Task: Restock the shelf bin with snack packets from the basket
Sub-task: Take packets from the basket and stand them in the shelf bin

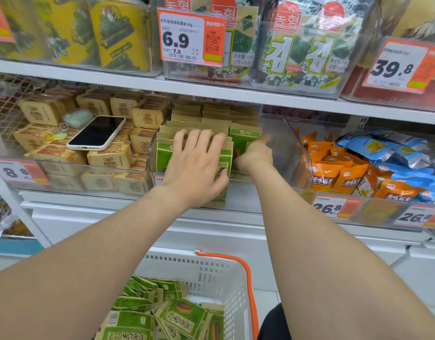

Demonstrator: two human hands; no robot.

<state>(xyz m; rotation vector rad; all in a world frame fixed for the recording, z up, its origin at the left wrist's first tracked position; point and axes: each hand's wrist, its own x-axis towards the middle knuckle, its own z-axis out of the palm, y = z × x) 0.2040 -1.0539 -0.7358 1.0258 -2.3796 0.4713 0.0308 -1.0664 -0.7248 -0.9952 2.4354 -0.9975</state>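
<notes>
Hands, left (pixel 194 168) and right (pixel 256 155), on flat kraft-paper packets (pixel 166 153)

Inside the shelf bin (pixel 288 148), the left grip (pixel 196 168) covers the front snack packets (pixel 243 141), hiding most of their print. The right grip (pixel 254 155), at the bin's middle, has its lower fingers out of sight, so it cannot be told whether they pinch a packet. The bin's front label (pixel 158 179) shows only a sliver beside the left wrist. Left of the bin, a price tag (pixel 17 171) is blurred. Below the bin, the basket (pixel 218 273) is cut by the bottom edge, as is a dark shape (pixel 272 325).
</notes>
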